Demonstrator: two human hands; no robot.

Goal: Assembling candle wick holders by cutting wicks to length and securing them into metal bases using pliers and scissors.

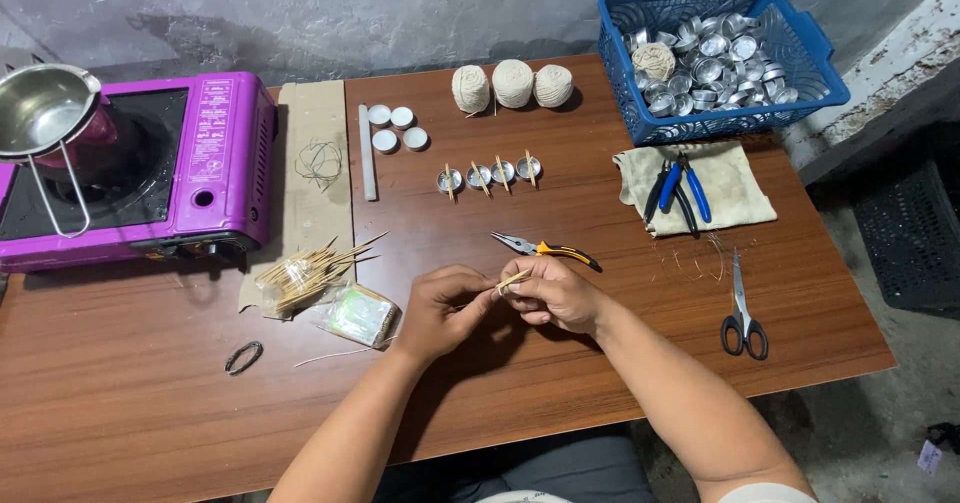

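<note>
while both hands meet near the worktop's (pixel 600 363) front edge, the left hand (pixel 445 313) and right hand (pixel 555 293) pinch a small stick (pixel 514 281) with their fingers to keep it steady.

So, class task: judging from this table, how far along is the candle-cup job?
Done: four cups stand in a row, each with a stick across its rim. In hand: the left hand and right hand pinch another stick between them. Left: the blue basket holds many bare cups, and a bundle of sticks lies unused.
</note>
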